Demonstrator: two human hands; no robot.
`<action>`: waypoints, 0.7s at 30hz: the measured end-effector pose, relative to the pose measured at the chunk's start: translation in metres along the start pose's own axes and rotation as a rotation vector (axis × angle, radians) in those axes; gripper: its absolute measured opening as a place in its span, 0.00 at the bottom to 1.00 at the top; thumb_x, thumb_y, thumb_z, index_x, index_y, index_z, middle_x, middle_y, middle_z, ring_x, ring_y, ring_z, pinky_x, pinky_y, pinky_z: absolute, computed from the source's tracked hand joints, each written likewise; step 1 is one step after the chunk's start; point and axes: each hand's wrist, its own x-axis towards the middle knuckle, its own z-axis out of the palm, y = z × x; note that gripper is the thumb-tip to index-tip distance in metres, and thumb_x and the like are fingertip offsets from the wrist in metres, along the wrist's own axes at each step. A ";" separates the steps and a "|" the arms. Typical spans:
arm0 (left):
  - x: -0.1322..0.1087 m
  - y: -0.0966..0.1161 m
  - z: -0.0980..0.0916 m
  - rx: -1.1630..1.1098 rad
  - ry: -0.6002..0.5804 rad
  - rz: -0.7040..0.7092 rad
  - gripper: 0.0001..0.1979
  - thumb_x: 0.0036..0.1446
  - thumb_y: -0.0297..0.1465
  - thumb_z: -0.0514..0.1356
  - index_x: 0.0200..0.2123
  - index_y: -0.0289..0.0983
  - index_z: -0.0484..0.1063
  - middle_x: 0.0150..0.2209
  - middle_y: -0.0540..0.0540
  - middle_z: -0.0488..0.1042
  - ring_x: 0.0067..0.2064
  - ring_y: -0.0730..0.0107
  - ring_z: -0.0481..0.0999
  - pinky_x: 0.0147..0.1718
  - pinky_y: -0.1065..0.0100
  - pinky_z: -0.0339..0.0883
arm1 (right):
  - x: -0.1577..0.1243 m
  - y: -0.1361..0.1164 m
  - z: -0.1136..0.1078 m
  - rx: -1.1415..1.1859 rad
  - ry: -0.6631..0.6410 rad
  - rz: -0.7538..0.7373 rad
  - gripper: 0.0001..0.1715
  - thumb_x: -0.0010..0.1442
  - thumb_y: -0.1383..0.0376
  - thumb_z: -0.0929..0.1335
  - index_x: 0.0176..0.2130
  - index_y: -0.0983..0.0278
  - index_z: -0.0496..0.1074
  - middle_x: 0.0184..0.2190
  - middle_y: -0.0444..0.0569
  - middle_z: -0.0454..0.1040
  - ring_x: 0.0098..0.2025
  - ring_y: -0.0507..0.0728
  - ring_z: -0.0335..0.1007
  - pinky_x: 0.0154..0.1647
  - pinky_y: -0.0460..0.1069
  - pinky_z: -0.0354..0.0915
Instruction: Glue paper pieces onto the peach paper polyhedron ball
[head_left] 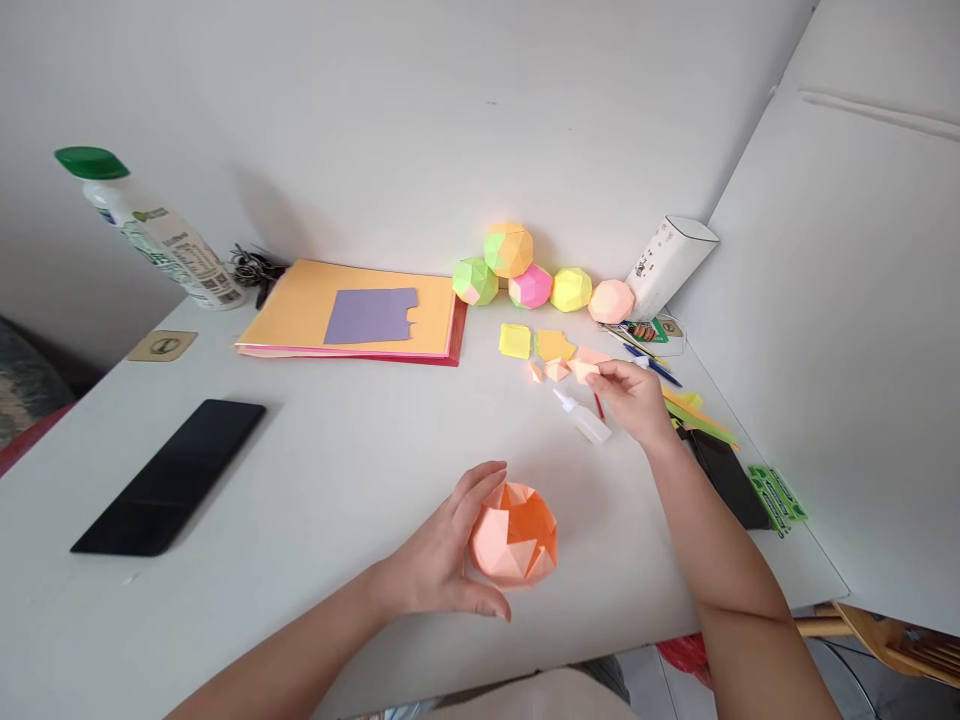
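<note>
My left hand [457, 545] cups the left side of a peach paper ball [514, 560]. The ball has an open top with pointed triangular flaps, and its orange inside shows. The thumb curves below it, the fingers along its upper left. Further back, my right hand [630, 395] pinches a small folded peach paper piece [583, 371] between thumb and fingertips. Beside that lie more folded paper pieces [556, 370]. A small white glue bottle [585, 418] with a pointed nozzle lies just in front of the right hand.
Several finished paper balls [508, 250] stand against the wall. Stacked coloured paper [289, 300], a tall white bottle [161, 240] and a black phone-like slab [171, 480] are at left. Yellow square papers [515, 341], pens [654, 366] and a white carton [671, 265] are at back right.
</note>
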 end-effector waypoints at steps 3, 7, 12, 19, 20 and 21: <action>-0.002 0.005 0.006 0.049 0.011 0.020 0.53 0.49 0.56 0.62 0.69 0.46 0.38 0.66 0.30 0.47 0.67 0.36 0.50 0.58 0.37 0.59 | -0.037 -0.039 -0.005 0.311 -0.295 -0.028 0.18 0.61 0.54 0.68 0.28 0.63 0.75 0.25 0.46 0.70 0.30 0.53 0.67 0.33 0.48 0.66; -0.005 0.010 0.013 0.064 0.036 0.022 0.49 0.54 0.52 0.62 0.69 0.46 0.38 0.66 0.31 0.46 0.68 0.38 0.49 0.58 0.39 0.60 | -0.081 -0.057 0.006 0.591 -0.479 0.047 0.17 0.61 0.55 0.69 0.28 0.64 0.76 0.34 0.48 0.68 0.30 0.51 0.66 0.30 0.47 0.65; -0.007 0.012 0.017 0.121 0.030 0.028 0.44 0.59 0.48 0.59 0.69 0.45 0.35 0.65 0.30 0.45 0.67 0.40 0.51 0.57 0.41 0.63 | -0.113 -0.042 0.012 0.635 -0.481 0.059 0.11 0.61 0.59 0.70 0.30 0.62 0.77 0.30 0.47 0.69 0.34 0.52 0.65 0.34 0.48 0.65; -0.010 0.019 0.020 0.238 0.035 0.047 0.43 0.61 0.44 0.59 0.69 0.46 0.36 0.65 0.29 0.48 0.65 0.39 0.54 0.53 0.43 0.68 | -0.124 -0.037 0.012 0.627 -0.512 0.056 0.13 0.60 0.55 0.71 0.30 0.61 0.77 0.32 0.46 0.67 0.36 0.53 0.65 0.37 0.50 0.65; -0.010 0.020 0.021 0.254 0.042 0.059 0.43 0.61 0.44 0.59 0.69 0.45 0.36 0.65 0.29 0.49 0.65 0.39 0.54 0.53 0.44 0.68 | -0.124 -0.038 0.013 0.625 -0.510 0.047 0.14 0.61 0.55 0.70 0.30 0.61 0.77 0.32 0.46 0.66 0.36 0.53 0.64 0.37 0.50 0.65; -0.010 0.020 0.021 0.268 0.050 0.071 0.43 0.61 0.45 0.59 0.69 0.45 0.36 0.64 0.29 0.49 0.65 0.39 0.54 0.53 0.45 0.68 | -0.125 -0.038 0.014 0.617 -0.508 0.038 0.14 0.61 0.55 0.70 0.30 0.61 0.77 0.31 0.46 0.65 0.36 0.53 0.64 0.37 0.50 0.65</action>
